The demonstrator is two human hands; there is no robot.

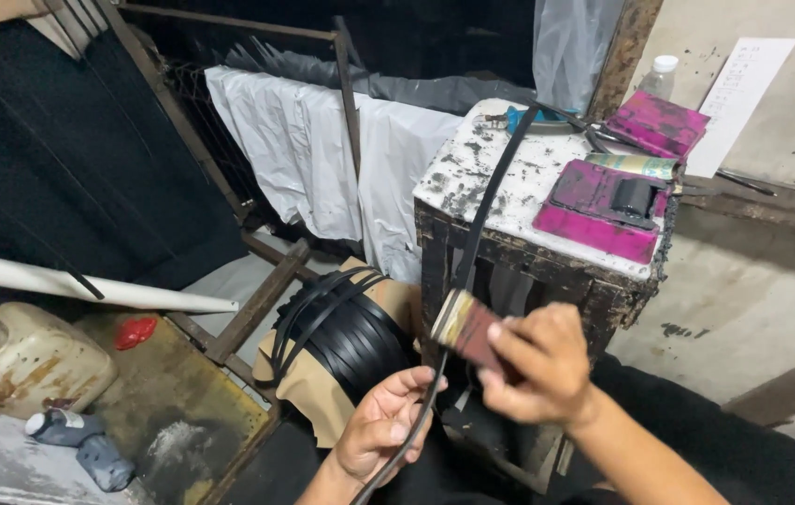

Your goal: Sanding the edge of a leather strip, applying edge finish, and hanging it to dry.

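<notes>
We note the left hand (380,423) curled around a long black strap (483,201), fingers closed on it low in the frame. The strap runs up over a stained white-topped crate (509,178). The right hand (539,363) pinches a small reddish block (465,328), pressed against the strap. A bundle of black straps (350,337) lies on brown paper just behind. Magenta trays (603,208) sit on the crate.

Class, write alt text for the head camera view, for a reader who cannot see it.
Two bare hands work a long black strap: the left hand grips it low while the right hand presses a small reddish brush against it. The strap runs up over a paint-stained wooden stand carrying magenta-stained trays; more strap lies coiled beside it.
</notes>
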